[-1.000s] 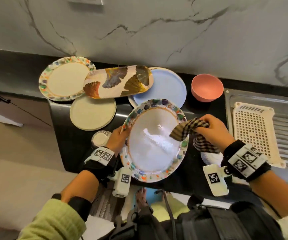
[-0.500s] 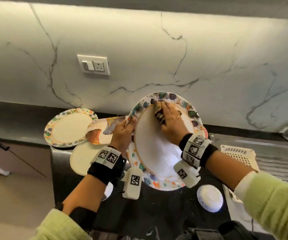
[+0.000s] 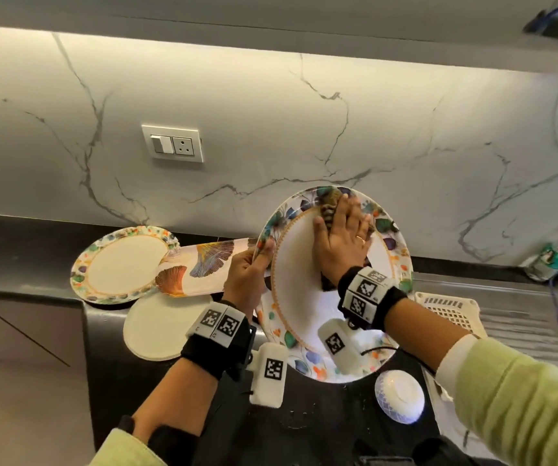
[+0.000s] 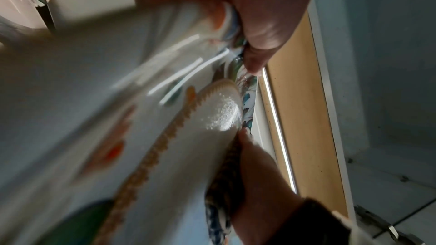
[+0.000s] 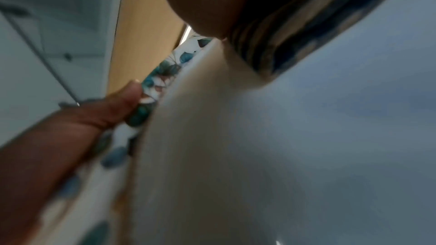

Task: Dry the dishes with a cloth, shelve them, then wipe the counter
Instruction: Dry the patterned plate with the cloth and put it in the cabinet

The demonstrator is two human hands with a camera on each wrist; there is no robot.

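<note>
A large white plate with a floral rim [image 3: 307, 307] is held tilted up over the black counter [image 3: 109, 351]. My left hand [image 3: 250, 267] grips its left rim, thumb on the front face. The same plate [image 4: 165, 118] fills the blurred left wrist view. My right hand [image 3: 344, 237] lies flat with straight fingers, pressing a checked cloth [image 3: 329, 210] against the plate's upper part. In the right wrist view the cloth [image 5: 295, 31] lies under the palm on the plate [image 5: 259, 137].
On the counter at left lie a floral-rimmed plate [image 3: 119, 264], a long leaf-patterned platter [image 3: 203, 267] and a plain cream plate [image 3: 156, 327]. A small upturned white bowl [image 3: 400, 395] sits near the front. A white perforated tray [image 3: 452, 307] rests on the steel drainboard; a bottle [image 3: 556, 253] stands far right.
The plate has been raised and tilted more upright. My right hand with the cloth went from beside the plate onto its face and slid up toward the top rim.
</note>
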